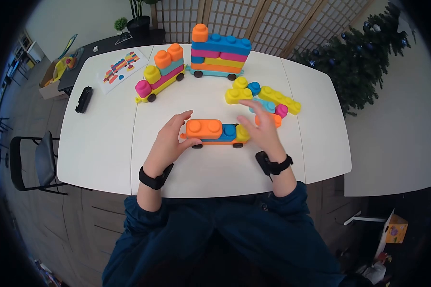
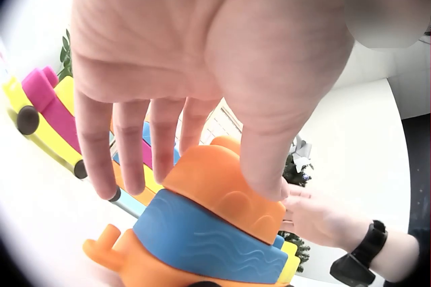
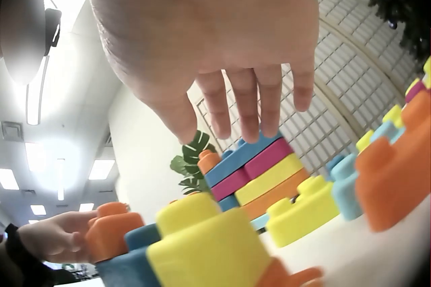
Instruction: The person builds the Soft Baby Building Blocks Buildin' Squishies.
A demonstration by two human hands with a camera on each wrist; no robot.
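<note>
An orange block (image 1: 204, 128) sits on a blue block (image 2: 209, 236) at the left end of a low toy wagon with an orange wheeled base (image 1: 218, 143). My left hand (image 1: 167, 143) is at that end, its thumb along the near side and its straight fingers by the far side. A smaller blue block (image 1: 229, 130) and a yellow block (image 3: 202, 240) stand farther right on the wagon. My right hand (image 1: 266, 131) hovers over the wagon's right end, fingers spread, holding nothing; in the right wrist view a gap shows between its fingertips and the yellow block.
Behind stand a tall block wagon (image 1: 220, 55) and a yellow-based wagon (image 1: 163, 83). Loose blocks (image 1: 238, 95) lie at the right, including an orange one (image 1: 275, 119) beside my right hand. A picture sheet (image 1: 122, 69) and black object (image 1: 84, 99) lie at the left.
</note>
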